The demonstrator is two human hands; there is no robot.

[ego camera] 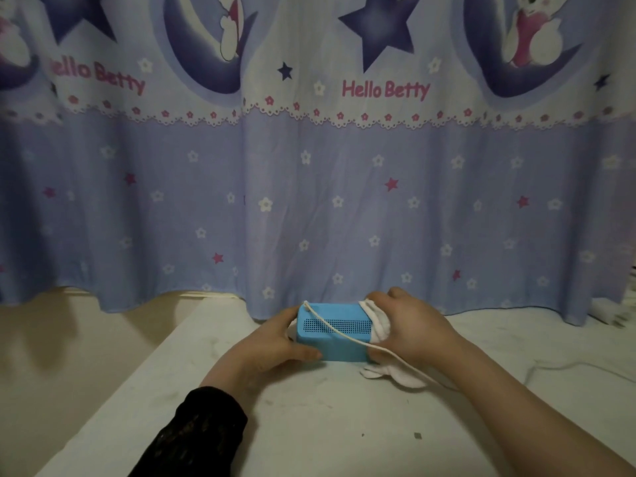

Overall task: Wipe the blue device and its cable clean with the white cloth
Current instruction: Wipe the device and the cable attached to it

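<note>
The blue device (332, 339), a small box with a perforated grille on its front, rests on the white table (309, 425) near the curtain. My left hand (275, 340) grips its left end, thumb along the bottom front edge. My right hand (409, 327) holds the white cloth (380, 323) bunched against the device's right end; more of the cloth spills onto the table below my wrist. The white cable (335, 327) runs from the device's top left corner diagonally across the grille, under my right hand and off to the right.
A blue patterned curtain (309, 201) hangs right behind the device. The table's left edge runs diagonally, with beige floor (69, 356) beyond it. The cable trails over the table at the right (568, 366). White objects sit at the far right edge (616, 311).
</note>
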